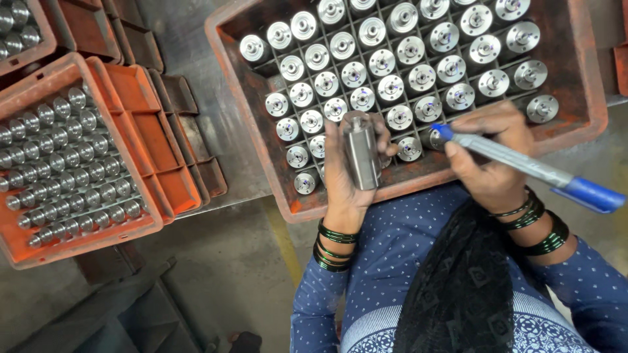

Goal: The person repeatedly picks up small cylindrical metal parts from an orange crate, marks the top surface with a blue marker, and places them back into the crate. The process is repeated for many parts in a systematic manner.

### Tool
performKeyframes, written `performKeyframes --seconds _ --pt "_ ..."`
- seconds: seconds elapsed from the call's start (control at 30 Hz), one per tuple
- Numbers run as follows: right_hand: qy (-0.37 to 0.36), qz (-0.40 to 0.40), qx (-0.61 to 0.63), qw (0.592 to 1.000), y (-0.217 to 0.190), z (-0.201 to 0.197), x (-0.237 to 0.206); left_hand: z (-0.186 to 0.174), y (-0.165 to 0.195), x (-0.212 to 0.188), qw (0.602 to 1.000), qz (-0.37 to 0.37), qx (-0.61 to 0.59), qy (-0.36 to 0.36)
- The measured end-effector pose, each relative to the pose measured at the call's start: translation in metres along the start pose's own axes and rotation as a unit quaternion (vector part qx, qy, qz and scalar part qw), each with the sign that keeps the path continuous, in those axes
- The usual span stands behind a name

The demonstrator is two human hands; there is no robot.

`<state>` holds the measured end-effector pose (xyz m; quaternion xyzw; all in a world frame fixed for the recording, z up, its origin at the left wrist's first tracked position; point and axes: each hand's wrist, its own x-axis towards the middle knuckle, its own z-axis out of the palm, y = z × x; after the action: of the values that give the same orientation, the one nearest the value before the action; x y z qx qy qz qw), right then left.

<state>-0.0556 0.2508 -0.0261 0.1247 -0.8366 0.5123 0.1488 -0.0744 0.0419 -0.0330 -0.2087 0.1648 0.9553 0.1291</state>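
Firmly wrapped, the left hand (345, 175) holds a steel cylinder (362, 150) upright in its palm, fingers curled behind it and the thumb along its side, its flat end turned up toward the camera. That hand hovers over the near wall of the crate (582, 78), just above the front rows. The right hand (490, 153) pinches a marker (523, 167) between thumb and fingers; the blue tip points left toward the cylinder and stops just beside it, while the blue cap end sticks out past the wrist to the right. Dark green bangles (333, 243) ring both wrists, and blue dotted sleeves run back toward the body.

Below the hands, the red crate is divided by a grid, and nearly every cell holds a matching steel part (390, 87) standing on end; several show a small blue dot on top. The two hands cover some of the front cells, so their contents cannot be told. To the left, well apart, a second crate (104, 72) sits full of smaller-looking parts, with empty stacked trays (154, 137) between the two. Grey floor (222, 274) shows beneath.
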Motion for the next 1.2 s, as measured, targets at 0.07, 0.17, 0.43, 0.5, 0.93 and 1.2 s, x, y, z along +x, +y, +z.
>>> performKeyframes --seconds 0.07,0.17,0.43,0.5,0.93,1.2 --pt "-0.013 -0.017 0.003 1.0 -0.004 0.005 -0.003 -0.003 -0.001 -0.002 0.999 0.014 0.024 0.041" --pt "-0.011 -0.028 -0.014 0.999 -0.006 0.007 -0.004 -0.007 -0.004 -0.002 0.987 0.079 0.135 0.044" --pt "-0.027 -0.029 0.054 0.998 -0.02 0.016 0.004 -0.005 -0.004 -0.001 0.988 0.087 0.127 0.02" --pt "-0.038 -0.05 0.067 0.996 -0.03 0.024 0.006 -0.004 -0.004 -0.001 0.99 0.079 0.113 0.019" --pt "-0.063 -0.164 -0.012 0.984 -0.046 0.036 0.014 0.003 -0.002 -0.004 0.968 0.097 0.224 0.061" --pt "-0.072 -0.148 -0.009 0.986 -0.047 0.033 0.018 -0.002 -0.006 -0.001 0.976 0.105 0.185 0.037"
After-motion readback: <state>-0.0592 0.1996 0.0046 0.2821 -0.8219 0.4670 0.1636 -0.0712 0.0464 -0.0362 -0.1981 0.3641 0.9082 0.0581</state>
